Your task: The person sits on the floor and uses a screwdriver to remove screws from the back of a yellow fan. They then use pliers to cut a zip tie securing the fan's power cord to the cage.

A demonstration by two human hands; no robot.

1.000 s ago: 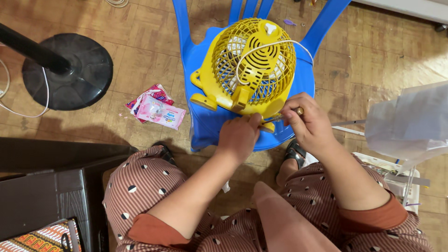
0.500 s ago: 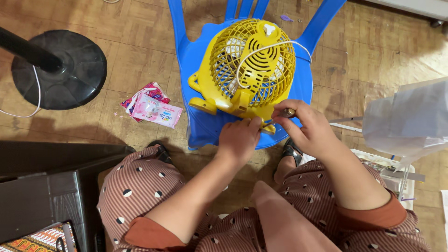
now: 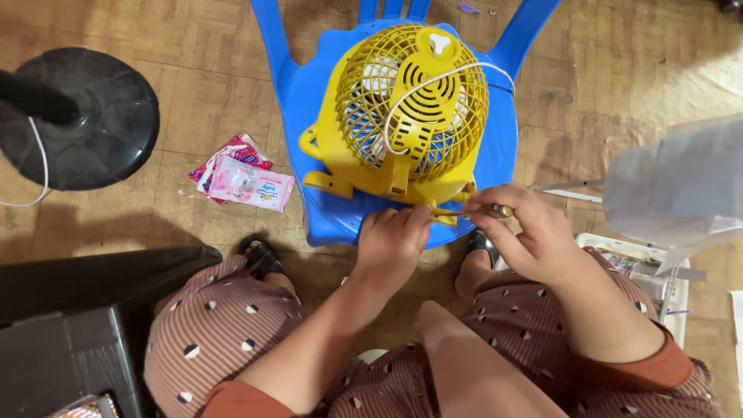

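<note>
Fan: small yellow plastic fan (image 3: 410,124) lies grille-up on blue plastic chair (image 3: 325,209) | Left hand (image 3: 393,248): fingers pressed on the fan's base edge, steadying it | Right hand (image 3: 534,240): clenched around thin metal screwdriver (image 3: 472,212), tip at the base | Nearby: pink tissue packet (image 3: 249,184) on wooden floor (image 3: 611,93)

Under my left hand (image 3: 393,244) I see the fan (image 3: 406,124) in glossy yellow plastic, resting on a smooth blue plastic chair (image 3: 495,151). My right hand (image 3: 526,232) grips a screwdriver (image 3: 474,211) with a shiny metal shaft. Beyond lies worn matt wooden parquet (image 3: 186,85).
</note>
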